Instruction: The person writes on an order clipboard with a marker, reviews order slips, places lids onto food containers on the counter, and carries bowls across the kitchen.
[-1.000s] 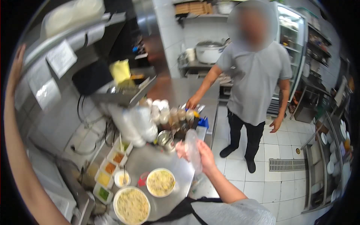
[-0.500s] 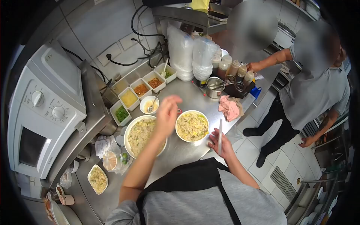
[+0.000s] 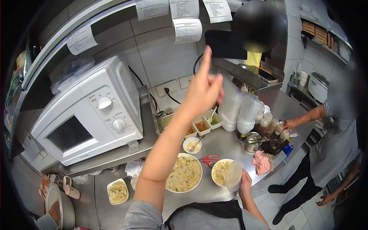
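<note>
My left hand [image 3: 203, 90] is raised over the counter, index finger stretched out toward the paper slips [image 3: 187, 30], holding nothing. My right hand [image 3: 245, 184] grips a clear round lid [image 3: 234, 176] by its edge, partly over the smaller bowl of fried rice [image 3: 220, 172]. Left of that stands a larger bowl of fried rice [image 3: 184, 173], partly behind my left forearm. Red scissors [image 3: 210, 158] lie between the two bowls. A small white bowl with a spoon [image 3: 192, 145] sits behind them.
A white microwave [image 3: 88, 111] stands at left. Topping containers [image 3: 202, 125], bagged lids [image 3: 249, 115], sauce bottles [image 3: 272, 126], a metal pot [image 3: 253, 142] and a pink cloth [image 3: 262, 162] line the counter [image 3: 226, 140]. A co-worker [image 3: 331, 145] stands at right, one hand by the bottles.
My left hand has risen from above the bowls toward the slips. The lid in my right hand has moved from beside the smaller bowl to partly over it. The view has swung left and up.
</note>
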`<action>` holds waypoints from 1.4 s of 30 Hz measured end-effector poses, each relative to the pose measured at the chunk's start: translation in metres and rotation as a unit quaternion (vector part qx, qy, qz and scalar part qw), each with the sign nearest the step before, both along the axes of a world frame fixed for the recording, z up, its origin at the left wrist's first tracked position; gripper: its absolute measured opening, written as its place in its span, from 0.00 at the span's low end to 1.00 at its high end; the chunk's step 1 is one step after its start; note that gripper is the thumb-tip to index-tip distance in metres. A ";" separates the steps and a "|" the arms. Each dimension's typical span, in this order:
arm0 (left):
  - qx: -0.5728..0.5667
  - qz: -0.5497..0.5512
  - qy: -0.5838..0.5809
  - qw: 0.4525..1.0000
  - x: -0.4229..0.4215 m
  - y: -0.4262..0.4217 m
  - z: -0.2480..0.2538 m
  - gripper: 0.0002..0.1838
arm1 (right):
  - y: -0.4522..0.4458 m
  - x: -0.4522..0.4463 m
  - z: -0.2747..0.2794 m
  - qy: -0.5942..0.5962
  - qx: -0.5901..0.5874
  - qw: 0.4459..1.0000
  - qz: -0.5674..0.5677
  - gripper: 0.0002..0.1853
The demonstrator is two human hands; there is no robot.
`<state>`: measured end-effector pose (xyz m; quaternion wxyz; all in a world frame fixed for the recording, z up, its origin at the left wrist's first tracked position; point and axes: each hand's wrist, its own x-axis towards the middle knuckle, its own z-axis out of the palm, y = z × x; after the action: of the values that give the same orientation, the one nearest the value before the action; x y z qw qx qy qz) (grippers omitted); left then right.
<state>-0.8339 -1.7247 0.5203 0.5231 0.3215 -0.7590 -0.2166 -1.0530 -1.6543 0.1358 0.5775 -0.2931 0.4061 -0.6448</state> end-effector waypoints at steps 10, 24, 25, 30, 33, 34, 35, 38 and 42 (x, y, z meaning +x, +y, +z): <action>-0.171 -0.006 0.217 0.961 0.036 0.021 0.021 0.29 | 0.002 -0.005 -0.020 0.165 -0.001 0.985 -0.044 0.18; 0.483 0.015 0.221 0.847 -0.023 0.039 -0.337 0.38 | -0.004 0.007 0.016 0.446 -0.063 0.889 -0.086 0.17; 0.488 0.023 0.250 0.836 -0.024 0.035 -0.348 0.38 | -0.007 0.010 0.025 0.490 -0.062 0.864 -0.091 0.17; 0.477 0.033 0.354 0.804 -0.026 0.034 -0.369 0.34 | -0.026 0.023 0.043 0.525 -0.041 0.848 -0.058 0.15; 0.489 0.038 0.385 0.782 -0.027 0.038 -0.356 0.32 | -0.030 0.025 0.045 0.547 -0.052 0.833 -0.064 0.15; 0.495 0.035 0.403 0.769 -0.028 0.040 -0.354 0.31 | -0.029 0.026 0.044 0.552 -0.057 0.829 -0.068 0.15; 0.489 0.051 0.401 0.773 -0.030 0.041 -0.354 0.31 | -0.027 0.028 0.042 0.558 -0.061 0.825 -0.070 0.15; 0.476 0.067 0.412 0.774 -0.036 0.041 -0.352 0.28 | -0.030 0.017 0.036 0.507 -0.056 0.860 -0.019 0.17; 0.440 0.015 0.459 0.772 -0.038 0.042 -0.359 0.26 | -0.036 -0.003 0.028 0.421 -0.045 0.903 0.075 0.18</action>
<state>-0.8715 -1.6826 0.1613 0.6135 0.3905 -0.2453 -0.6410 -1.0562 -1.6902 0.1636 0.3850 -0.5927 0.5587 -0.4340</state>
